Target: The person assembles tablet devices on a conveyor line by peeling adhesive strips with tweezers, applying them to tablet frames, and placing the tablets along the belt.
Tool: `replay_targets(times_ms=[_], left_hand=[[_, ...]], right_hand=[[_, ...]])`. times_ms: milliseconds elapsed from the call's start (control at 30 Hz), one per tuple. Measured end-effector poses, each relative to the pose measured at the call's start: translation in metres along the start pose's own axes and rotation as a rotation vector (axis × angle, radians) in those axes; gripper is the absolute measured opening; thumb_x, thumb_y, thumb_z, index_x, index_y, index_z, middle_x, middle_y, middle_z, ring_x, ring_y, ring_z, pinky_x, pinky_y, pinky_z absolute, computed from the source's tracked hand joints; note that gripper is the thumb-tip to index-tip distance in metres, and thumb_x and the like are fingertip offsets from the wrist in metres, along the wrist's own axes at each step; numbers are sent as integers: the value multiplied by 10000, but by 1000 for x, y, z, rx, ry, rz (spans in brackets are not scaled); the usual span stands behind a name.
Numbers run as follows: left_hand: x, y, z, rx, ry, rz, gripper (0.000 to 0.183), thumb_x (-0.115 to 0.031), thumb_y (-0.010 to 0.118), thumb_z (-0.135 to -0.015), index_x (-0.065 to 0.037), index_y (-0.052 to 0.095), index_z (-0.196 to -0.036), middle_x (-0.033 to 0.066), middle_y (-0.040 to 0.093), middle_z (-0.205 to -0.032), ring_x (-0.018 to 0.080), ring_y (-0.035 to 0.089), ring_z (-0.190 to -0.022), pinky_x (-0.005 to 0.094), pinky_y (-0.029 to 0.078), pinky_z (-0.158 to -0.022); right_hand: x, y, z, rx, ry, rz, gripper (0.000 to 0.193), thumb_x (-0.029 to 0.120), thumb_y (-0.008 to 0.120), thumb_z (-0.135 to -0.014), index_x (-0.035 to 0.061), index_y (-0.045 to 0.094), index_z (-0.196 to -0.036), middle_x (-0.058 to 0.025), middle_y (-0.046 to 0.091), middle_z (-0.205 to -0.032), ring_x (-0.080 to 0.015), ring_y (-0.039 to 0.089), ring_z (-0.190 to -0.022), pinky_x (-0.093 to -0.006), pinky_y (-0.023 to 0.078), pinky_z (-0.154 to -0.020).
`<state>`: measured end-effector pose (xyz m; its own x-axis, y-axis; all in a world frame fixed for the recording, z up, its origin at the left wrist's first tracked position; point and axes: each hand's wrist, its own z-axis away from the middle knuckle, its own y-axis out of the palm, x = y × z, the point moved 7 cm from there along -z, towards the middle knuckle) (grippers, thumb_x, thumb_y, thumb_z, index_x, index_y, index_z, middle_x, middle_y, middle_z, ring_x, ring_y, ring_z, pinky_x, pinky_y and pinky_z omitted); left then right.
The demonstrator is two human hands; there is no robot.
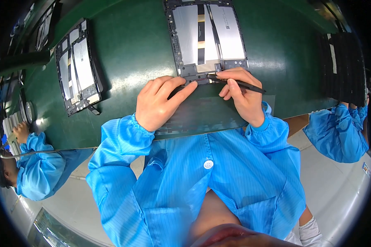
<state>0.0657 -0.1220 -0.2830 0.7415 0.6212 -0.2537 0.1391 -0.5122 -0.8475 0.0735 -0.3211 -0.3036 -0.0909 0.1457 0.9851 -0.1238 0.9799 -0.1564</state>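
Note:
An opened tablet (228, 31) lies in front of me, its silver battery panels and a black ribbon cable bare. My left hand (158, 99) rests at its near edge, thumb and fingers apart, with fingertips touching the dark frame. Black tweezers (251, 86) are pinched in my right hand (245, 92), their tip on the small parts along the tablet's near edge. Fingers partly hide that edge, so I cannot tell what the tip touches.
On the green table (127, 49) to the left lies a second opened tablet (80, 66), tilted over something dark. A stack of black slabs (344, 70) stands at the right. Co-workers in blue sleeves (41, 168) sit at both sides, one with a hand (21, 132) on the table.

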Motion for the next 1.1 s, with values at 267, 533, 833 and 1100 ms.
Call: replay_targets(times_ms=[267, 533, 833, 1100], left_hand=[[1, -7, 2, -4, -7, 39, 438, -87, 705, -650, -152, 757, -1080, 19, 685, -1071, 212, 654, -959, 333, 541, -759], [2, -5, 3, -22, 26, 13, 423, -142, 651, -686, -147, 732, -1101, 0, 672, -1099, 179, 632, -978, 302, 506, -736], [-19, -9, 11, 56, 121, 93, 403, -132, 726, -682, -125, 736, -1085, 23, 674, -1143, 211, 640, -993, 318, 503, -758], [-45, 15, 38, 210, 130, 150, 462, -212, 779, -739, -152, 683, -1187, 10, 636, -1217, 184, 598, -1059, 328, 467, -826]], right_hand=[[16, 24, -6, 217, -199, 104, 233, 34, 638, -927, 11, 693, -1152, -126, 709, -1083, -219, 705, -907, -309, 562, -799], [17, 25, -5, 242, -241, 179, 237, 21, 649, -905, 10, 695, -1138, -125, 720, -1064, -231, 707, -944, -323, 557, -823], [3, 13, 16, 196, 130, -46, 263, 48, 614, -946, 5, 654, -1203, -114, 710, -1110, -173, 698, -858, -278, 558, -723], [-15, 0, 32, 241, 261, -150, 234, 93, 509, -1011, -19, 672, -1136, -104, 699, -1009, -135, 668, -770, -255, 550, -656]])
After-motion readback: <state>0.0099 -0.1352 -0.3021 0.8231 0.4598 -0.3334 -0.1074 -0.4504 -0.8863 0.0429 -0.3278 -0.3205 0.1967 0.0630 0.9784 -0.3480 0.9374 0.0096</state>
